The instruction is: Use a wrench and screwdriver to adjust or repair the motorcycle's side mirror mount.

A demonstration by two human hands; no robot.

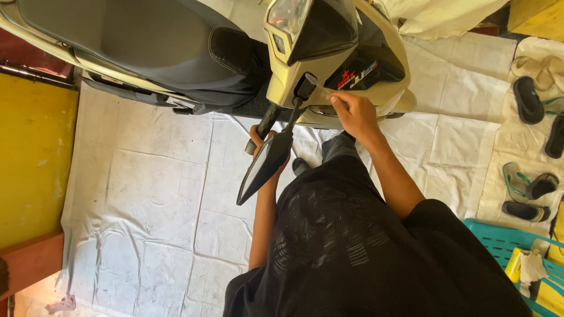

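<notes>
White sheeting [147, 194] spread over the floor, creased, with a yellow wall panel [32, 158] along one side. Parked across the top, a cream scooter [282, 70] with a dark seat [135, 41] and a dark windscreen at the front. Below the handlebar, a black mirror [264, 167] on its stem, tilted down and away from the scooter body. Left hand [261, 144] mostly hidden behind the mirror, curled near the black handlebar grip [261, 129]; cannot tell how tightly closed, nor whether holding the grip or the mirror. Right hand [352, 111] raised at the mirror mount, fingers pressed together and pinching a thin pale stick-like tool [324, 92], its tip touching the black mount where the stem meets the handlebar. Dark shirt and forearms filling the lower middle. Off to the right, several sandals [529, 100] on pale matting, well apart from the scooter. Lower right corner, a teal plastic basket [499, 240] with a crumpled rag [531, 267] inside.
</notes>
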